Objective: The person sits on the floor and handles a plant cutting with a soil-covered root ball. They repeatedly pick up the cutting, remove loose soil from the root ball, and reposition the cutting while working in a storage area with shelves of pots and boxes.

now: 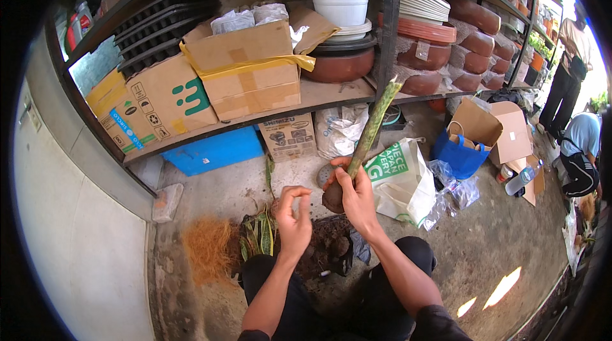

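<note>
My right hand point(357, 197) grips a snake plant cutting at its base, around a dark brown root ball point(333, 200). The mottled green leaf point(375, 121) rises tilted up and to the right, its tip pale and ragged. To the left of the ball hovers my left hand point(292, 221), its fingers curled and the thumb near the index finger; whether something thin is pinched there I cannot tell. Below both hands, dark soil point(322, 250) lies on a sheet between my knees. Yellow-edged snake plant leaves point(260, 233) lie beside it, next to a heap of orange-brown coconut fibre point(208, 248).
Ahead stands a metal-framed shelf point(282, 114) with cardboard boxes point(253, 87), seedling trays point(160, 30) and pots point(339, 1). A white bag point(401, 183) and a blue bag point(461, 152) are to the right. A brick point(167, 202) sits left. Two people point(581, 150) are at far right.
</note>
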`<state>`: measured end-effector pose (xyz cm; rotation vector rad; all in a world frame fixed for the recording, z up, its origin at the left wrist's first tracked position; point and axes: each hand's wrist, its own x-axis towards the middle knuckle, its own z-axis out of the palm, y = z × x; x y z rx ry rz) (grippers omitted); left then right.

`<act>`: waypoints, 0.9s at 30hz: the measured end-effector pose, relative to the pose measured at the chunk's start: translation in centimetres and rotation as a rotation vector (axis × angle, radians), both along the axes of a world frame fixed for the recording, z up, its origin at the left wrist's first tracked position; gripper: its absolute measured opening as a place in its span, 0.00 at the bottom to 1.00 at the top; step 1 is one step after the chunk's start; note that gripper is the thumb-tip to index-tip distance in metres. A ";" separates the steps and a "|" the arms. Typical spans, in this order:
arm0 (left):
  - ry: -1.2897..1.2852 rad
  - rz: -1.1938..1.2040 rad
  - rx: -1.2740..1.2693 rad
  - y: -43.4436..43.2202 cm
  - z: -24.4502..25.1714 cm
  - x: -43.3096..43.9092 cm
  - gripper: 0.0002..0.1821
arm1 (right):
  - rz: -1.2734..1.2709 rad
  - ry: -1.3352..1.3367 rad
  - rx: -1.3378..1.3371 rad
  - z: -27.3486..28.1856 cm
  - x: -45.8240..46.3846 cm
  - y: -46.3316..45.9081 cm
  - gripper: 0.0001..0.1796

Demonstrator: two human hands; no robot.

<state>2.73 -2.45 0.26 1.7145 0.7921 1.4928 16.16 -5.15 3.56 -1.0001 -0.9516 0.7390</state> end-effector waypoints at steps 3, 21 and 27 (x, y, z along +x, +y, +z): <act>0.032 -0.049 0.001 -0.6 0.2 0.7 0.08 | 0.015 -0.079 -0.018 0.0 0.0 -0.1 0.11; -0.107 -0.154 -0.129 0.3 -0.6 0.0 0.11 | 0.015 -0.180 -0.006 -1.1 -0.1 0.5 0.09; -0.087 -0.159 -0.261 1.3 -2.1 -0.5 0.10 | 0.032 -0.121 -0.073 -1.3 0.0 0.9 0.11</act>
